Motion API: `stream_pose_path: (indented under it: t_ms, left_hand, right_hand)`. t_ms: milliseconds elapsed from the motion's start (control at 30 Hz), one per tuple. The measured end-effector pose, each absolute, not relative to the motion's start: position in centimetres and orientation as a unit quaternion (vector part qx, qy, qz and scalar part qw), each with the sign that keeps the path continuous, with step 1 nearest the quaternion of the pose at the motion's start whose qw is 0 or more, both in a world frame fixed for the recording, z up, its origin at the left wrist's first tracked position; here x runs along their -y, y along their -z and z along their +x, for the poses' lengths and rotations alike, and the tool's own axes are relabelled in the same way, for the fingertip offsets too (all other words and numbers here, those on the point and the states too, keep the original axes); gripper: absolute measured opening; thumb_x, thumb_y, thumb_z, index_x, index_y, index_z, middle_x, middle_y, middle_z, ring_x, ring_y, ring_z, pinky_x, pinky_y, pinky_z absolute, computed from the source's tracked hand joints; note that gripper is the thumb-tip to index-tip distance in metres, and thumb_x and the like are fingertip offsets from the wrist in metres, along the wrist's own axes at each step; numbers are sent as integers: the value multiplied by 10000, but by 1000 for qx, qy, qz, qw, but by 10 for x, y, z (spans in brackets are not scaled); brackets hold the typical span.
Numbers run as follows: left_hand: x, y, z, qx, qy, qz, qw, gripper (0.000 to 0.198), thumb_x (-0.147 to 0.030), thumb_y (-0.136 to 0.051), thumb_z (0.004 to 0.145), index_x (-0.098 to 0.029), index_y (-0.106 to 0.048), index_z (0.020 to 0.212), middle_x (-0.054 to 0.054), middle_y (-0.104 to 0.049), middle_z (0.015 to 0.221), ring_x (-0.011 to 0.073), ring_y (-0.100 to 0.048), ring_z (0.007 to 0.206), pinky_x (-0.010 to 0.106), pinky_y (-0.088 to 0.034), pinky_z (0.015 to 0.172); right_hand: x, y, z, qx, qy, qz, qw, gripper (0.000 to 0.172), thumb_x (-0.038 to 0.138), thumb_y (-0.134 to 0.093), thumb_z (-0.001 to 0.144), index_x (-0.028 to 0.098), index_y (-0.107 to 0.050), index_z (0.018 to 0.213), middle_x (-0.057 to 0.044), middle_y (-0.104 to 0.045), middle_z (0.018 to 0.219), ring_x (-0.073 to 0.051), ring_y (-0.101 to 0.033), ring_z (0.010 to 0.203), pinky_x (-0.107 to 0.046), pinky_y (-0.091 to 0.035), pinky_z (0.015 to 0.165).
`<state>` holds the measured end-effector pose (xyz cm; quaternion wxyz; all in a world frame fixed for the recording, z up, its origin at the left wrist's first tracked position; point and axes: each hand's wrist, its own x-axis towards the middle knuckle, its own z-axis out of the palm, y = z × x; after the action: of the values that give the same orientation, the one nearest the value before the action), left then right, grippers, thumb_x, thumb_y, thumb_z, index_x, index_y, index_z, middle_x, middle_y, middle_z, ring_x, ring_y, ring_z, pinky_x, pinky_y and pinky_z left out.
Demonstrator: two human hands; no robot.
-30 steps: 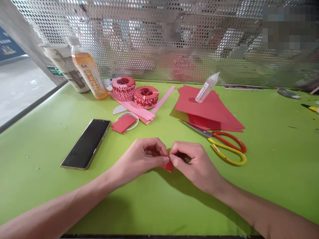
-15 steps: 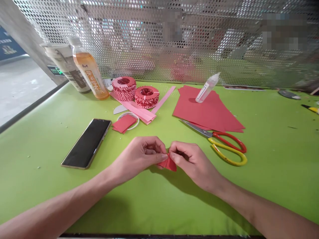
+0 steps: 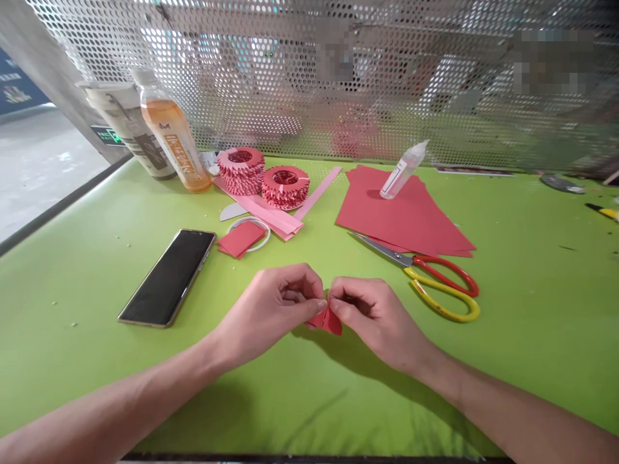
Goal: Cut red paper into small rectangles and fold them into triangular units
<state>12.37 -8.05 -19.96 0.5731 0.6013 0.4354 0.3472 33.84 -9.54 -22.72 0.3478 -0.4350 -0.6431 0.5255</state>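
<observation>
A small folded piece of red paper [image 3: 331, 322] is pinched between both hands, just above the green table. My left hand [image 3: 278, 299] is closed on its left part, thumb against bent fingers. My right hand [image 3: 374, 316] pinches the right part in the same way, and the fingertips of the two hands nearly meet. Much of the paper is hidden behind the fingers. Scissors [image 3: 425, 277] with one red and one yellow handle lie to the right of my right hand. Beyond my left hand, small red paper pieces [image 3: 242, 240] rest on a white ring [image 3: 267, 240].
A phone [image 3: 169, 277] lies at left. Behind are a drink bottle [image 3: 176, 145], a cup [image 3: 133, 132], two pleated paper rings [image 3: 240, 174] and pink strips [image 3: 275, 218]. A glue bottle [image 3: 403, 171] stands on red sheets [image 3: 387, 219]. A perforated metal panel [image 3: 290, 84] borders the table's back.
Both hands keep almost the same place and grip. The red paper's lower flap has shifted slightly, showing a little more of the gap between its halves.
</observation>
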Motion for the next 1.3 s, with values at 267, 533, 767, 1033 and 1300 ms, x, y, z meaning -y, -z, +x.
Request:
stream_pose_path:
  t_ms: [267, 533, 767, 1033, 1300]
  left_hand:
    - [83, 199, 125, -430, -350, 610, 566, 154, -76, -690, 777, -222, -664, 733, -69, -638, 588, 122, -589, 514, 180, -476, 455]
    - [84, 200, 127, -400, -352, 656, 535, 275, 33, -615, 727, -232, -660, 789, -69, -648, 637, 130, -589, 574, 206, -490, 549]
    - [79, 207, 123, -398, -351, 586, 612, 372, 30, -581, 692, -281, -554, 893, -108, -602, 582, 134, -592, 445, 195, -467, 397]
    - [70, 208, 115, -398, -359, 619, 574, 391, 20, -563, 682, -289, -547, 921, -97, -628, 593, 158, -635, 474, 222, -494, 422]
    - [86, 194, 120, -257, -310, 891, 209, 234, -142, -637, 844, -279, -542, 1009, -15, -661, 769, 198, -597, 616, 328, -492, 632]
  right_hand:
    - [95, 231, 337, 661, -509, -428, 347, 295, 340, -769, 992, 275, -725, 708, 41, -678, 643, -171, -548, 596, -331, -379, 586]
    - [100, 234, 332, 675, -476, -444, 347, 253, 309, -692, 905, 284, -630, 661, 49, -585, 627, -166, -492, 600, -339, -362, 589]
    - [94, 228, 335, 668, -447, -471, 364, 252, 331, -665, 906, 286, -663, 657, 43, -621, 626, -179, -514, 611, -363, -355, 607]
    - [87, 224, 342, 638, -453, -491, 383, 304, 381, -671, 911, 295, -631, 622, 44, -591, 609, -180, -496, 610, -368, -355, 624]
    - [95, 222, 338, 651, -390, -513, 401, 306, 340, -735, 916, 288, -660, 624, 57, -617, 580, -174, -521, 576, -350, -344, 578]
